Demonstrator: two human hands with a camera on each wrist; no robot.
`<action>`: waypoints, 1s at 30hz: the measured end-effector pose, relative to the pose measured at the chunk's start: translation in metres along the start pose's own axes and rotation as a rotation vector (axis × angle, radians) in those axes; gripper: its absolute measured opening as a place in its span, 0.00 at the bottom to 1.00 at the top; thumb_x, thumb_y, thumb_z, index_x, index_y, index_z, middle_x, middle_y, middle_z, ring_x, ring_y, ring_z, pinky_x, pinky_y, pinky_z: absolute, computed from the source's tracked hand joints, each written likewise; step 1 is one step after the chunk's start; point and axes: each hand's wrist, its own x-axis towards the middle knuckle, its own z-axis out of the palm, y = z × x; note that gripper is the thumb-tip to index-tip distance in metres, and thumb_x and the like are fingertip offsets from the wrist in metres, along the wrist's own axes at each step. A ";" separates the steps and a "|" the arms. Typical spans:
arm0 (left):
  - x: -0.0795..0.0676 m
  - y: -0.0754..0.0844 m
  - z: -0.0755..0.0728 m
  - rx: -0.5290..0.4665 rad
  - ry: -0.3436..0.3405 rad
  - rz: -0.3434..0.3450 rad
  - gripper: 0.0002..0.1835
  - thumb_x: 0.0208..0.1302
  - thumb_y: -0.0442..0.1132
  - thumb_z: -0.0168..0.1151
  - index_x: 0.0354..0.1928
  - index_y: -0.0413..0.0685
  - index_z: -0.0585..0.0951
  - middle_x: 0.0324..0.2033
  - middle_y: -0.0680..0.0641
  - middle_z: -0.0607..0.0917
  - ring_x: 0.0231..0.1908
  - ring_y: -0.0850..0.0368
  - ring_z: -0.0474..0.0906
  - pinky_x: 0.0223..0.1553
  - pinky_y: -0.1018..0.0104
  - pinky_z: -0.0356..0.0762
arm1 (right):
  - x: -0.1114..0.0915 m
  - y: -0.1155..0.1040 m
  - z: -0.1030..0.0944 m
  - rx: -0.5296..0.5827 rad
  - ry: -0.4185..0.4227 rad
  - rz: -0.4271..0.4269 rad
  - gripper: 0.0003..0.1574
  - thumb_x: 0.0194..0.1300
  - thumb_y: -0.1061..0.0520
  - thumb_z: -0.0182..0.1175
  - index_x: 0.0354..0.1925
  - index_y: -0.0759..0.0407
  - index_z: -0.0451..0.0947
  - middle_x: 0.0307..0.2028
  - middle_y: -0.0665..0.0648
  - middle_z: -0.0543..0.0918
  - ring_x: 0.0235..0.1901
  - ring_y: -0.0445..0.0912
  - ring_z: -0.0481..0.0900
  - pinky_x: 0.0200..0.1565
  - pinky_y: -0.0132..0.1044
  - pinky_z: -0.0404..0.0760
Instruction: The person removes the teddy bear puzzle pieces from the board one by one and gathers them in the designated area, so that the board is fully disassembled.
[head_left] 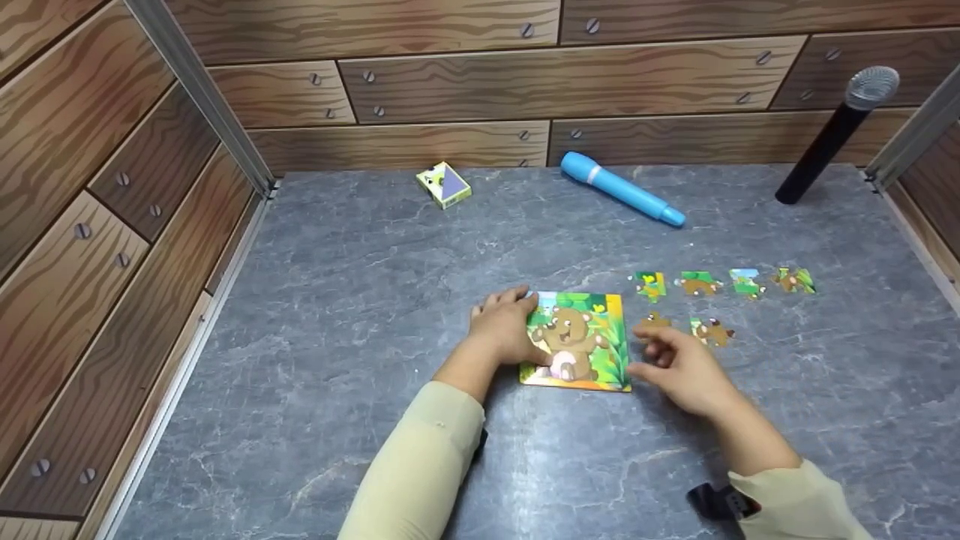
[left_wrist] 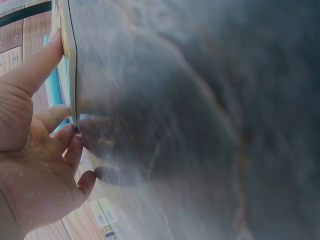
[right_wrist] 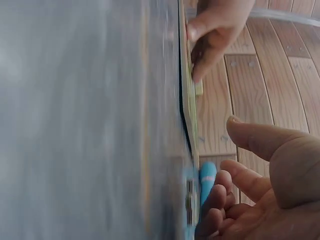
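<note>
A square puzzle board (head_left: pixel 576 341) with a brown bear picture lies flat on the grey table. My left hand (head_left: pixel 504 328) rests on its left side, thumb (left_wrist: pixel 42 62) on the printed face and the other fingers at the edge. Just beyond the board's right edge is my right hand (head_left: pixel 686 371), its fingers loosely bent and nothing held between thumb and fingers. Close by its fingertips is a brown puzzle piece (head_left: pixel 655 319), partly hidden by that hand. Another bear piece (head_left: pixel 712 331) lies behind the knuckles.
Above lies a row of loose puzzle pieces (head_left: pixel 699 283). Toward the back wall are a small yellow box (head_left: pixel 444 184), a blue flashlight-shaped stick (head_left: pixel 622 189) and an upright black microphone (head_left: pixel 829 142). Wood-patterned panels (head_left: pixel 450 90) enclose the table at back and sides.
</note>
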 end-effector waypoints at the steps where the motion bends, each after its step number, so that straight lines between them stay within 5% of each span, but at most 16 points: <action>1: 0.000 0.000 0.000 -0.002 0.000 0.000 0.58 0.52 0.61 0.83 0.82 0.58 0.65 0.82 0.51 0.60 0.78 0.44 0.56 0.74 0.41 0.54 | 0.000 -0.001 0.003 -0.002 -0.021 0.002 0.35 0.61 0.64 0.76 0.63 0.75 0.78 0.40 0.60 0.80 0.35 0.47 0.72 0.37 0.33 0.73; 10: 0.001 0.002 -0.001 -0.017 0.000 -0.005 0.57 0.51 0.60 0.84 0.82 0.58 0.66 0.82 0.52 0.60 0.79 0.45 0.55 0.74 0.41 0.53 | 0.001 -0.009 0.015 -0.118 -0.157 0.059 0.38 0.62 0.57 0.78 0.66 0.70 0.78 0.46 0.61 0.79 0.45 0.53 0.75 0.47 0.47 0.75; 20: -0.001 0.003 -0.001 -0.019 -0.002 -0.012 0.58 0.50 0.60 0.83 0.82 0.57 0.66 0.82 0.51 0.60 0.78 0.45 0.55 0.74 0.41 0.53 | 0.001 -0.010 0.019 -0.184 -0.163 0.096 0.32 0.64 0.57 0.76 0.63 0.65 0.81 0.48 0.61 0.79 0.49 0.54 0.77 0.53 0.55 0.76; 30: -0.002 0.009 0.002 0.023 -0.004 -0.029 0.59 0.52 0.72 0.77 0.82 0.56 0.64 0.82 0.51 0.59 0.79 0.45 0.54 0.75 0.37 0.51 | 0.001 -0.011 0.019 -0.198 -0.152 0.060 0.31 0.62 0.57 0.78 0.60 0.66 0.82 0.47 0.61 0.80 0.48 0.54 0.78 0.52 0.54 0.76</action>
